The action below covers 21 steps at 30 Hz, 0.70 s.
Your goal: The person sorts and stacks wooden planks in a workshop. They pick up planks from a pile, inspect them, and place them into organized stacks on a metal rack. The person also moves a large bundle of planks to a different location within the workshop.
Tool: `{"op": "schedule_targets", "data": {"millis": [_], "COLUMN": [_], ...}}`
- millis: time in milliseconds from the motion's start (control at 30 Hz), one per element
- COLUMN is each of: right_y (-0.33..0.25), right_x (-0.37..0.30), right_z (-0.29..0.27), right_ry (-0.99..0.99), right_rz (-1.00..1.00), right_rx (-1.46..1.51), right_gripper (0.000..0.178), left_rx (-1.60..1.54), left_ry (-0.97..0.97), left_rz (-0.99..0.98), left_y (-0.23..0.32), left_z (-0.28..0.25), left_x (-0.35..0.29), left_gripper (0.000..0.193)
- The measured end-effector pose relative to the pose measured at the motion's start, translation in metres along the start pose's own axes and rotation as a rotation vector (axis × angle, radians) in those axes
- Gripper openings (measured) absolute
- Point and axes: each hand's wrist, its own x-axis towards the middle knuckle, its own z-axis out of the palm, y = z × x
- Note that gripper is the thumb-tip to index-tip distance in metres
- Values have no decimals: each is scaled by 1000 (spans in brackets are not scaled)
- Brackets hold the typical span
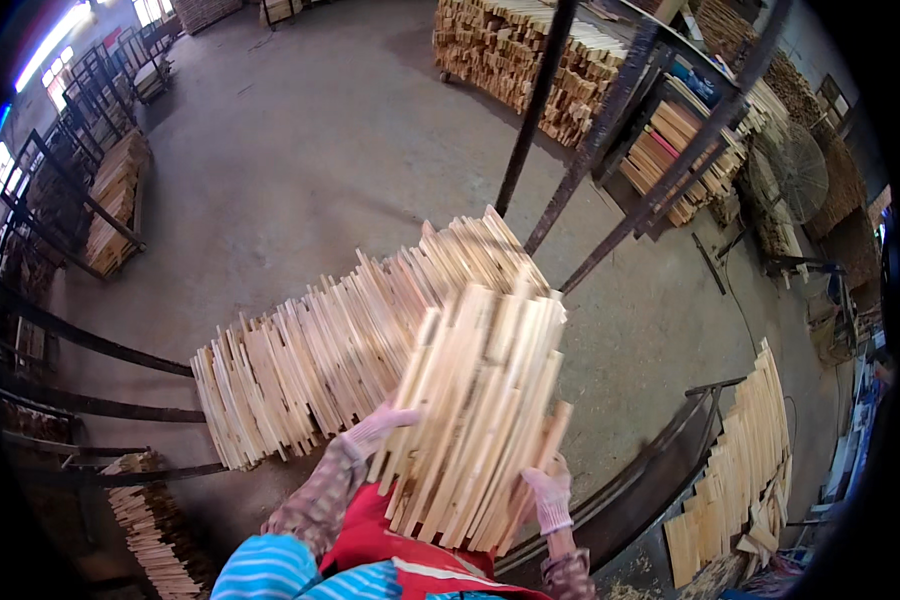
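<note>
A wide bundle of pale wooden strips (475,410) lies side by side between my two gloved hands, in front of my red apron. My left hand (382,425) grips its left edge, with the thumb over the top strips. At the right edge, my right hand (550,490) is closed on the lower end; the fingers beneath are hidden. The bundle's far end overlaps a long stack of similar strips (310,360) just beyond it. Whether the two touch there I cannot tell.
Dark metal posts (595,140) rise at the stack's right end, and curved-looking bars (100,400) stand at its left. More boards (735,460) lie at the lower right by a metal frame. Behind are a large wood pile (530,65) and a round fan (792,172).
</note>
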Motion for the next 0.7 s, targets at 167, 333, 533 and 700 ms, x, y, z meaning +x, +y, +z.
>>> {"op": "schedule_targets", "data": {"millis": [167, 333, 533, 700], "right_y": [-44, 1, 104, 88], "right_x": [100, 249, 436, 426], "right_z": [137, 267, 334, 318], "right_ry": [-323, -637, -514, -538], "right_rz": [84, -106, -155, 60], "right_rx": [-533, -909, -1343, -1066], "right_gripper": [72, 85, 57, 53], "left_rx": [-56, -228, 203, -390], "left_ry": [323, 475, 368, 817], "left_rz": [98, 197, -15, 143], "left_y": [-11, -49, -84, -141], "left_z": [-115, -205, -268, -280], "left_x": [-11, 60, 222, 273], "left_gripper": [77, 82, 88, 79]}}
